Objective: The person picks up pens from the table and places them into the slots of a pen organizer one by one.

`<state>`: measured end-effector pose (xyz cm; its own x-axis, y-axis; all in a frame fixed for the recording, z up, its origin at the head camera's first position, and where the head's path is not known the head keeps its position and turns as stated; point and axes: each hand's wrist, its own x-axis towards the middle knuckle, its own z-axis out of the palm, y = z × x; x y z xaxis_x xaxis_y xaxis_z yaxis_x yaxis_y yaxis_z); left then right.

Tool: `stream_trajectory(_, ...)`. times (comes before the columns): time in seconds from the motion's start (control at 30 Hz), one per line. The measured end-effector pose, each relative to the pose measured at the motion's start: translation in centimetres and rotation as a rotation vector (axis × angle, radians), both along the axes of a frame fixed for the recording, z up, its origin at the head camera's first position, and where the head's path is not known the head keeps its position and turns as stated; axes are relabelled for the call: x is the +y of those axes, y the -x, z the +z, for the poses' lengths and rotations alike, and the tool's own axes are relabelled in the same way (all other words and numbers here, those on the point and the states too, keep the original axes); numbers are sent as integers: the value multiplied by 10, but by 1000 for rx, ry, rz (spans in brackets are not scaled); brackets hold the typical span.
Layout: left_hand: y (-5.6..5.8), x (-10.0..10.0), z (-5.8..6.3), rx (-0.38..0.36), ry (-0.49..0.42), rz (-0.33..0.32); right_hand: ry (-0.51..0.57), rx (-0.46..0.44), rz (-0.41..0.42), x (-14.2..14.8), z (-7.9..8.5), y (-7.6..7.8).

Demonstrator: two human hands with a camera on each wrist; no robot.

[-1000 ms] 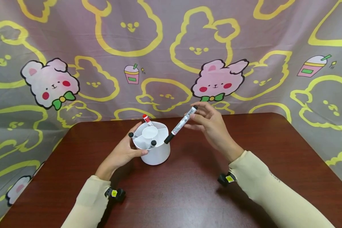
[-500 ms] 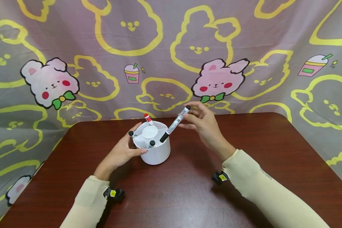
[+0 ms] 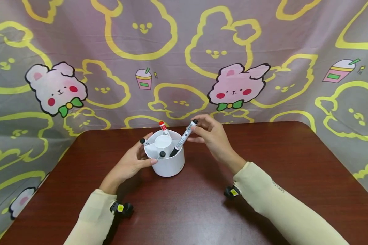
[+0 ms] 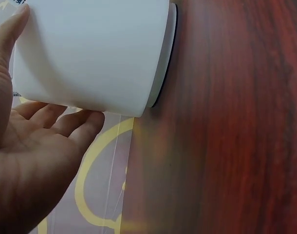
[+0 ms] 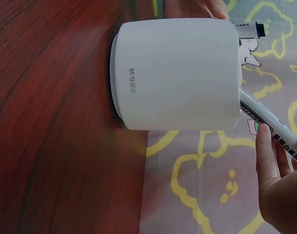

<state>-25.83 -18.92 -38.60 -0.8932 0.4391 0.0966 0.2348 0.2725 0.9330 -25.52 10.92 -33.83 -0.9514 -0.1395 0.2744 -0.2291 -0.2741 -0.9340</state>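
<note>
A white round pen holder (image 3: 168, 166) with divided compartments stands upright on the table. My left hand (image 3: 127, 166) holds its left side, thumb at the front rim and fingers round the back. Between thumb and fingers, my right hand (image 3: 214, 139) pinches a white marker (image 3: 184, 137) near its upper end. That marker slants down to the left, its black-capped lower end inside the holder's right-front compartment. In the right wrist view, the marker (image 5: 268, 119) passes over the holder's rim. Also in the holder are a red-capped marker (image 3: 163, 126) and two black-capped ones, one a black-capped marker (image 3: 162, 154) at the front.
The dark red-brown wooden table (image 3: 184, 211) extends around the holder. Behind it hangs a patterned curtain (image 3: 171, 51) with cartoon animals. Each wrist wears a small black camera, such as the right wrist camera (image 3: 231, 192).
My right hand has moved left and slightly down, bringing the marker's lower end from beside the rim into the compartment. My left hand stays on the holder.
</note>
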Motion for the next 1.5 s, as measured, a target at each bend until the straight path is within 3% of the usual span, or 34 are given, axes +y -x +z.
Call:
stream_trajectory(0.67,1,6,-1,15,-25,-1,-106,22,23,-13,-7,-1)
stream_trajectory(1.17,0,9,1,27,21,28,-284,62,-31,-19,-13,-3)
stream_trajectory(1.5,0,7,3,-2,14,8,-390,58,-25,-20,-20,-6)
